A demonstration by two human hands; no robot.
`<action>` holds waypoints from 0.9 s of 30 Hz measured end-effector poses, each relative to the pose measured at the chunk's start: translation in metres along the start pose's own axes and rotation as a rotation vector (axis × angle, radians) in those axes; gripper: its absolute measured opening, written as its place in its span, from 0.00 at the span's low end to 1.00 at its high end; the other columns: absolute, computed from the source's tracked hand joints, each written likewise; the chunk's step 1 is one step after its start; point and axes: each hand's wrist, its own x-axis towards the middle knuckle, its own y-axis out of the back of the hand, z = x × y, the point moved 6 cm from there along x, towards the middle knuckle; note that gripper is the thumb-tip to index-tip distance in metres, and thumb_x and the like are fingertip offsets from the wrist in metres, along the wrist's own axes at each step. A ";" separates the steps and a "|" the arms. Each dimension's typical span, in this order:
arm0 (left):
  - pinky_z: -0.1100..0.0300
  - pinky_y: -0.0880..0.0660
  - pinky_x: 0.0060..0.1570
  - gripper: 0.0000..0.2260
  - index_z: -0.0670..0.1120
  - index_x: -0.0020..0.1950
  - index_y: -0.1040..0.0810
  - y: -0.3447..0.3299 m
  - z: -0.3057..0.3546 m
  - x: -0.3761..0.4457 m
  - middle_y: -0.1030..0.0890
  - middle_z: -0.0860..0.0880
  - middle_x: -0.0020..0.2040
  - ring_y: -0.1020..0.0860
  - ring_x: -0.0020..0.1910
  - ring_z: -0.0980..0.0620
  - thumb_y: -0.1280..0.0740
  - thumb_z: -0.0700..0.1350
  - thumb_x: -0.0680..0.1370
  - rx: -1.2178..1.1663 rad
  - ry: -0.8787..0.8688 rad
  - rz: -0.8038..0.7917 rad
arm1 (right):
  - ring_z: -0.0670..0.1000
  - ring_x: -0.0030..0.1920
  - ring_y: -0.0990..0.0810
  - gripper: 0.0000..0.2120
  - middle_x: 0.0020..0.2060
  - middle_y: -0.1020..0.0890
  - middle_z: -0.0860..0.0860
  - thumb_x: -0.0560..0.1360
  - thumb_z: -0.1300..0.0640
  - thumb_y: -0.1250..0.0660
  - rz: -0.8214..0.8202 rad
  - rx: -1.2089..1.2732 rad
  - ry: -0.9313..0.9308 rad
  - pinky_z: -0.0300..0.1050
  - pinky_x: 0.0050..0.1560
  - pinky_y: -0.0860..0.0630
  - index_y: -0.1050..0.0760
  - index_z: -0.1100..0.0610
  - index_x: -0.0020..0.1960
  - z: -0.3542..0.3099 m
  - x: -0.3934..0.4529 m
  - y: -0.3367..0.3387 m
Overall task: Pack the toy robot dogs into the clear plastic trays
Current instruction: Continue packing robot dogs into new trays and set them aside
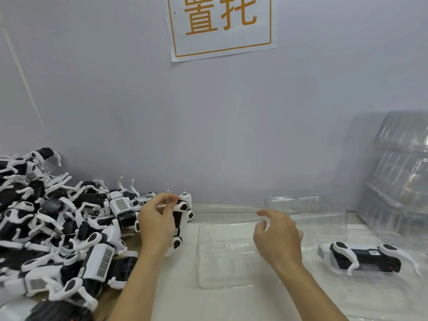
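A toy dog (pixel 179 218) stands upright in the left hand (pixel 155 224), its fingers (pixel 162 199) curled round it. An empty clear tray (pixel 228 260) lies below the right hand (pixel 276 239), whose fingers (pixel 262 214) seem loosely bent, holding nothing. A packed dog (pixel 363 256) lies right of them; a pile of dogs (pixel 53 225) lies left.

left: heaped black-and-white plastic toy robot dogs (pixel 58 228) crowd table edge | centre: shallow clear plastic tray (pixel 225 262) lies open from above | right: leaning stack of clear trays (pixel 398 177) blocks wall side
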 end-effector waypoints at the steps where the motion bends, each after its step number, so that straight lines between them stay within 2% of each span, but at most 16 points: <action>1: 0.55 0.23 0.43 0.13 0.50 0.39 0.18 0.000 0.005 0.001 0.17 0.54 0.38 0.20 0.38 0.51 0.32 0.34 0.78 -0.075 0.022 0.003 | 0.49 0.62 0.27 0.16 0.59 0.20 0.46 0.76 0.60 0.40 0.011 -0.018 0.022 0.52 0.63 0.39 0.22 0.48 0.60 -0.002 -0.001 0.000; 3: 0.54 0.21 0.44 0.14 0.48 0.38 0.18 -0.001 0.015 0.001 0.16 0.52 0.37 0.19 0.39 0.52 0.32 0.32 0.78 -0.220 0.055 0.014 | 0.49 0.62 0.27 0.16 0.58 0.20 0.45 0.76 0.60 0.39 0.034 -0.057 0.065 0.50 0.63 0.39 0.21 0.48 0.60 -0.005 -0.001 -0.001; 7: 0.59 0.19 0.40 0.20 0.52 0.34 0.18 0.001 0.032 0.000 0.15 0.50 0.38 0.17 0.40 0.53 0.34 0.30 0.78 -0.478 0.102 0.038 | 0.51 0.56 0.24 0.14 0.52 0.18 0.45 0.76 0.62 0.35 0.128 -0.032 0.220 0.45 0.57 0.44 0.20 0.49 0.58 -0.018 -0.004 0.003; 10: 0.58 0.18 0.41 0.17 0.49 0.36 0.20 0.004 0.037 0.003 0.15 0.50 0.38 0.16 0.43 0.49 0.35 0.30 0.79 -0.676 0.189 0.083 | 0.48 0.55 0.23 0.15 0.50 0.19 0.43 0.75 0.62 0.33 0.154 0.031 0.371 0.44 0.58 0.44 0.20 0.49 0.58 -0.035 -0.009 0.003; 12: 0.59 0.18 0.39 0.13 0.45 0.40 0.22 0.002 0.036 0.004 0.15 0.50 0.37 0.16 0.39 0.51 0.36 0.30 0.79 -0.816 0.275 0.071 | 0.46 0.56 0.24 0.17 0.52 0.20 0.42 0.75 0.61 0.34 0.111 0.103 0.472 0.46 0.60 0.39 0.22 0.48 0.62 -0.045 -0.015 0.000; 15: 0.61 0.18 0.37 0.13 0.45 0.42 0.25 -0.011 0.033 0.000 0.17 0.49 0.34 0.17 0.34 0.54 0.39 0.30 0.80 -1.028 0.454 0.012 | 0.43 0.60 0.29 0.27 0.57 0.25 0.39 0.77 0.59 0.32 -0.035 0.148 0.561 0.43 0.63 0.33 0.34 0.41 0.72 -0.054 -0.023 -0.010; 17: 0.61 0.18 0.36 0.12 0.45 0.43 0.26 -0.024 0.031 -0.007 0.18 0.48 0.32 0.17 0.33 0.53 0.40 0.30 0.80 -1.133 0.576 -0.034 | 0.42 0.61 0.31 0.37 0.59 0.27 0.39 0.77 0.57 0.30 -0.077 0.150 0.587 0.39 0.59 0.31 0.45 0.33 0.74 -0.056 -0.025 -0.013; 19: 0.61 0.19 0.34 0.12 0.44 0.42 0.26 -0.037 0.030 -0.015 0.18 0.46 0.34 0.17 0.36 0.51 0.40 0.30 0.80 -1.175 0.665 -0.078 | 0.39 0.59 0.30 0.41 0.59 0.27 0.38 0.76 0.55 0.28 -0.078 0.170 0.626 0.35 0.54 0.30 0.50 0.30 0.75 -0.057 -0.026 -0.014; 21: 0.61 0.19 0.34 0.11 0.44 0.43 0.26 -0.050 0.030 -0.024 0.18 0.45 0.37 0.17 0.37 0.50 0.39 0.29 0.80 -1.180 0.713 -0.116 | 0.36 0.54 0.29 0.42 0.55 0.27 0.35 0.75 0.56 0.27 -0.070 0.203 0.682 0.31 0.48 0.29 0.49 0.29 0.74 -0.058 -0.027 -0.014; 23: 0.62 0.19 0.35 0.10 0.43 0.44 0.27 -0.059 0.029 -0.031 0.19 0.44 0.38 0.16 0.36 0.51 0.37 0.29 0.79 -1.162 0.729 -0.139 | 0.39 0.48 0.27 0.41 0.52 0.27 0.35 0.75 0.60 0.27 -0.067 0.251 0.697 0.33 0.44 0.27 0.45 0.30 0.74 -0.055 -0.026 -0.014; 25: 0.61 0.18 0.36 0.09 0.43 0.46 0.27 -0.064 0.029 -0.033 0.19 0.43 0.39 0.16 0.37 0.51 0.37 0.29 0.79 -1.141 0.721 -0.149 | 0.43 0.46 0.25 0.39 0.50 0.27 0.36 0.75 0.61 0.28 -0.072 0.307 0.664 0.37 0.43 0.26 0.42 0.33 0.75 -0.053 -0.024 -0.014; 27: 0.59 0.19 0.39 0.09 0.43 0.48 0.26 -0.063 0.028 -0.031 0.18 0.42 0.41 0.17 0.40 0.49 0.37 0.29 0.79 -1.066 0.687 -0.171 | 0.45 0.48 0.23 0.32 0.51 0.24 0.38 0.75 0.59 0.28 -0.048 0.402 0.624 0.36 0.44 0.26 0.35 0.38 0.73 -0.052 -0.021 -0.011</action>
